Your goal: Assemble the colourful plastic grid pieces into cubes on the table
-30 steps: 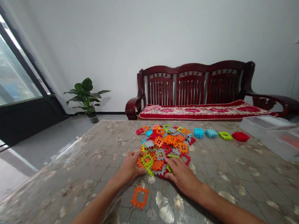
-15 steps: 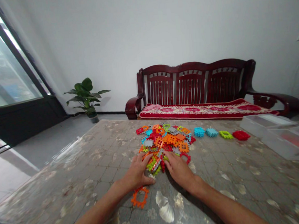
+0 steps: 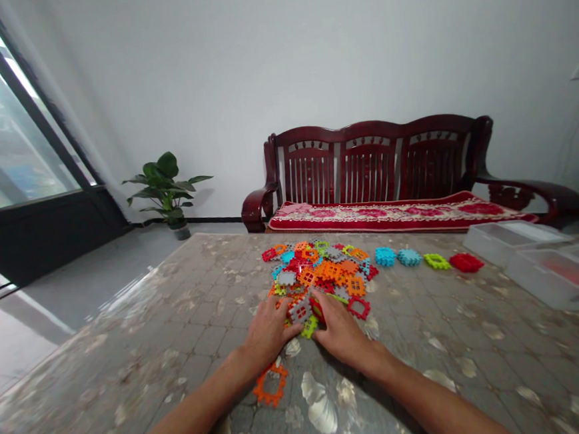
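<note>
A heap of toothed interlocking plastic tiles (image 3: 331, 269) in orange, red, grey, green and blue lies on the table. At its near edge, my left hand (image 3: 267, 329) has thumb and fingers closed about a grey window tile (image 3: 300, 312), with bits of orange under the fingertips. My right hand (image 3: 342, 325) grips a red tile (image 3: 317, 308) standing on edge, partly hidden by its fingers. Between the hands lies a green tile (image 3: 309, 327). An orange frame tile (image 3: 271, 385) rests alone, nearer to me, below my left wrist.
Right of the heap runs a row of sorted tiles: blue stacks (image 3: 385, 256), a green one (image 3: 437, 261) and a red one (image 3: 466, 262). Clear plastic bins (image 3: 550, 283) stand at the right. Beyond the table (image 3: 177, 319) are a wooden bench (image 3: 363, 131) and a potted plant (image 3: 167, 186).
The grey window tile has turned from tilted on edge to facing me. My left thumb has moved up onto it, and my right thumb has come down beside the red tile.
</note>
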Tool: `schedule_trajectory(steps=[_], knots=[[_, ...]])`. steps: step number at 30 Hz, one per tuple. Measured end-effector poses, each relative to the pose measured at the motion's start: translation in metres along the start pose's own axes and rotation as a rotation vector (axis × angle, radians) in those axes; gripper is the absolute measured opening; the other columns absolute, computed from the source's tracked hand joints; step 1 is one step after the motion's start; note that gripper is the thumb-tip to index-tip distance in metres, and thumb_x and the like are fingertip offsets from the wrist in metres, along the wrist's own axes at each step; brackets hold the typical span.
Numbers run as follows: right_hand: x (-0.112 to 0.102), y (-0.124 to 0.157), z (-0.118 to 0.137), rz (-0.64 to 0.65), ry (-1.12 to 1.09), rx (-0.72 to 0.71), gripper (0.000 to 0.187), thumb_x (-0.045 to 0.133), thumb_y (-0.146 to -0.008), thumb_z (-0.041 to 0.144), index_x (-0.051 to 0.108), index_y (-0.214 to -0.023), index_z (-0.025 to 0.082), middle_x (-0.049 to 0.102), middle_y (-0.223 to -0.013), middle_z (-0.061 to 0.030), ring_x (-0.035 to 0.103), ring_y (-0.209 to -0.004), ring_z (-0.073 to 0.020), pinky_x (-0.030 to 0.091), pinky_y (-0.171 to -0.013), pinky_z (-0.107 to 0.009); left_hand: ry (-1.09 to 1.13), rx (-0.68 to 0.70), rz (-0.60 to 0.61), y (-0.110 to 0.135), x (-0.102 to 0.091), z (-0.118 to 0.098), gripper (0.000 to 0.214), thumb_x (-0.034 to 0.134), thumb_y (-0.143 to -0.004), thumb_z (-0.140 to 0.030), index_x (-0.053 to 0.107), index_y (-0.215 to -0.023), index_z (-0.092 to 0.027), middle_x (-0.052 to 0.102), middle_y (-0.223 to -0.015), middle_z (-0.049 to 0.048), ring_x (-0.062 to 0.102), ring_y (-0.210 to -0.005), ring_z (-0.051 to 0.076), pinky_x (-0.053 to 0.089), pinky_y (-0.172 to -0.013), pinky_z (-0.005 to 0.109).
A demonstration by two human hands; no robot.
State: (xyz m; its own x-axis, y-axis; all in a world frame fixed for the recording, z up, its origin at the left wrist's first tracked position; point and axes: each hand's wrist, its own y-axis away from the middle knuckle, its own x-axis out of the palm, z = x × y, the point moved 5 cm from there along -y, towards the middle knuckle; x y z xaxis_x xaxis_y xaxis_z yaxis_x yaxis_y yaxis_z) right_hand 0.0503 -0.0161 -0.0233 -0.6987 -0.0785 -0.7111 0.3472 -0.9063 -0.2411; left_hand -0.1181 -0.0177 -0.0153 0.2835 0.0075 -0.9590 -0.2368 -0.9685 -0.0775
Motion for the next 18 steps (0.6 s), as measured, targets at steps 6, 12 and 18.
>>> schedule_trajectory(steps=[6, 12, 18], knots=[[-0.002, -0.003, 0.005, 0.004, 0.002, 0.022, 0.081, 0.062, -0.067, 0.009, 0.047, -0.146, 0.018, 0.057, -0.143, -0.0138, 0.052, -0.133, -0.0288, 0.038, -0.116, -0.045, 0.050, -0.051, -0.024, -0.002, -0.008, -0.001, 0.049, 0.065, -0.083, -0.047, 0.063, -0.127, -0.024, 0.062, -0.124, 0.0117, 0.059, -0.116, 0.030, 0.044, -0.101, 0.039], [0.002, -0.001, 0.000, -0.017, -0.018, 0.026, 0.081, 0.062, -0.071, 0.010, 0.042, -0.150, 0.014, 0.053, -0.148, -0.0156, 0.047, -0.139, -0.0284, 0.034, -0.119, -0.047, 0.154, -0.095, -0.071, -0.008, -0.012, 0.000, 0.050, 0.073, -0.073, -0.037, 0.066, -0.121, -0.022, 0.065, -0.114, 0.0097, 0.062, -0.107, 0.026, 0.047, -0.097, 0.038], [0.009, 0.003, -0.009, -0.119, -0.090, -0.023, 0.083, 0.057, -0.073, 0.007, 0.039, -0.152, 0.024, 0.051, -0.151, -0.0105, 0.046, -0.140, -0.0259, 0.034, -0.119, -0.050, 0.355, -0.155, -0.096, -0.020, -0.012, 0.014, 0.044, 0.074, -0.068, -0.031, 0.069, -0.111, -0.020, 0.071, -0.102, 0.0059, 0.066, -0.093, 0.023, 0.052, -0.087, 0.035]])
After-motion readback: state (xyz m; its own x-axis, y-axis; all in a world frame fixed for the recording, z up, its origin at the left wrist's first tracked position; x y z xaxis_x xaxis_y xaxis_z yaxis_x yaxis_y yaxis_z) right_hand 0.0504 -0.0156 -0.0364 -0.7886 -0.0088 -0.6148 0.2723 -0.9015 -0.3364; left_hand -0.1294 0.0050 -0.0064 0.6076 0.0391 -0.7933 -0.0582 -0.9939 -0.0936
